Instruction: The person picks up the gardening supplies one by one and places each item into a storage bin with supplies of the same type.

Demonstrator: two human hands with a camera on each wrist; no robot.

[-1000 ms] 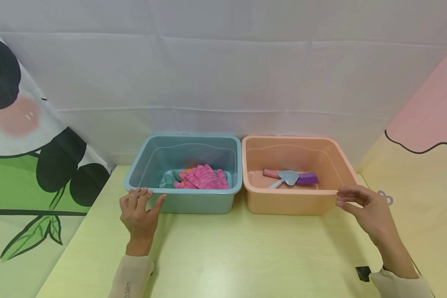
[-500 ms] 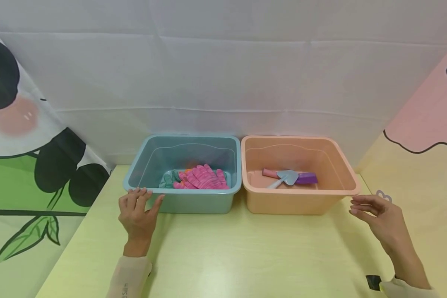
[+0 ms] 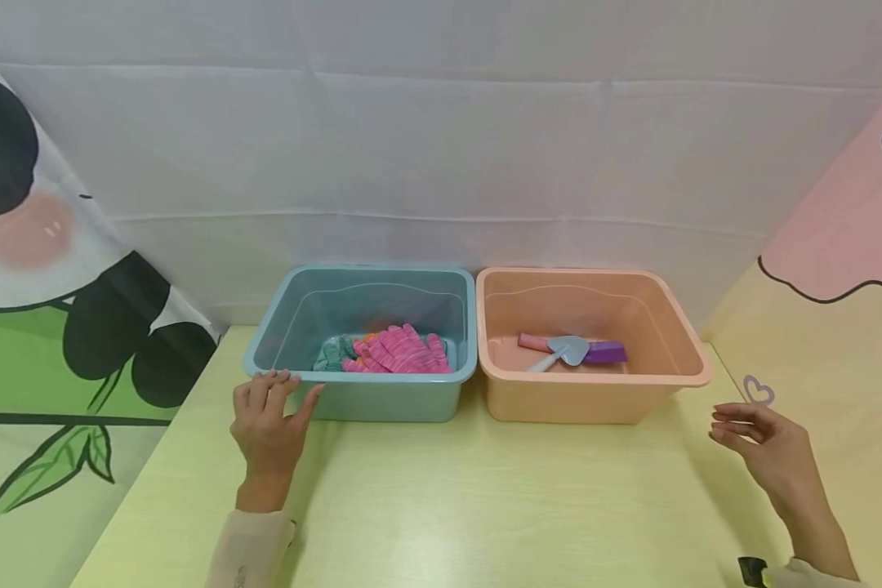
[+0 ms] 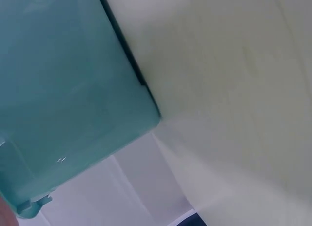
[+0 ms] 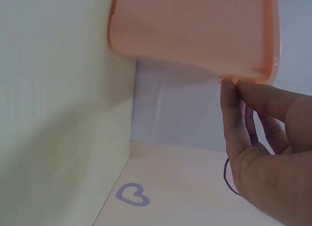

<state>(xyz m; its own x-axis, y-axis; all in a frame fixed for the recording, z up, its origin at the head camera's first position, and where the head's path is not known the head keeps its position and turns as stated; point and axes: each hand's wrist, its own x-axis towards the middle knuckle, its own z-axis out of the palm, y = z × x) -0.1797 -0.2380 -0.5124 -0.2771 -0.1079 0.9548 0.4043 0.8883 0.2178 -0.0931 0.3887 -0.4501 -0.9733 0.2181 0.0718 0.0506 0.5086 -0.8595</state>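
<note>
My left hand (image 3: 270,420) rests its fingertips at the near left rim of a blue plastic bin (image 3: 382,400), thumb spread to the right. Only a sliver of that hand shows in the left wrist view, beside the bin's wall (image 4: 73,89). Inside lie pink striped knit gloves (image 3: 404,349) with green and orange ones partly beneath. My right hand (image 3: 775,449) is in the air, loosely bent and holding nothing, apart from the orange bin (image 3: 566,400) to its left. That bin holds a light blue toy trowel (image 3: 569,349) across a purple scoop (image 3: 606,352) with a pink handle.
Both bins stand side by side on a pale yellow table (image 3: 470,498), close to a white cloth backdrop (image 3: 441,147). Printed cloth panels flank the table left and right. A heart outline (image 3: 759,389) is drawn at the right.
My right hand has left the near right corner of the orange bin and moved right and toward me. The left hand stays at the blue bin's rim, and both bins keep their places.
</note>
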